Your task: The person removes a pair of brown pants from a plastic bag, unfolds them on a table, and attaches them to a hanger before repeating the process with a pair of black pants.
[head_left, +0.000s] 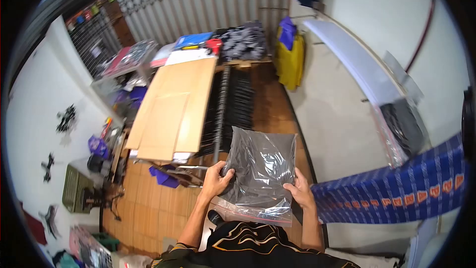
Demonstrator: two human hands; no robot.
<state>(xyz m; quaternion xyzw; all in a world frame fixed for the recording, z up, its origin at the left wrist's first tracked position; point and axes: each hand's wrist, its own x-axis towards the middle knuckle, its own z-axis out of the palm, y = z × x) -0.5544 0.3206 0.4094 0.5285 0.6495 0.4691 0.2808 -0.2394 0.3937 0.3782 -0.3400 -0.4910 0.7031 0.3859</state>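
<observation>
A clear plastic bag [263,168] with dark folded cloth inside is held up in front of my body. Its red-edged strip is at the bottom, nearest me. My left hand [218,179] grips the bag's left edge, thumb on top. On the right edge, my right hand [300,189] holds it the same way, with the thumb over the plastic. The fingers under the bag are hidden. Beyond the bag are a light wooden tabletop [171,109] and a rack of black garments [238,97].
Grey folded cloth [244,42] and a blue package [193,40] lie at the back. A yellow garment [290,62] hangs beside a long white shelf [342,54]. Another bagged dark item [402,126] and a blue printed cloth [386,193] are at the right. A green chair [77,189] stands left.
</observation>
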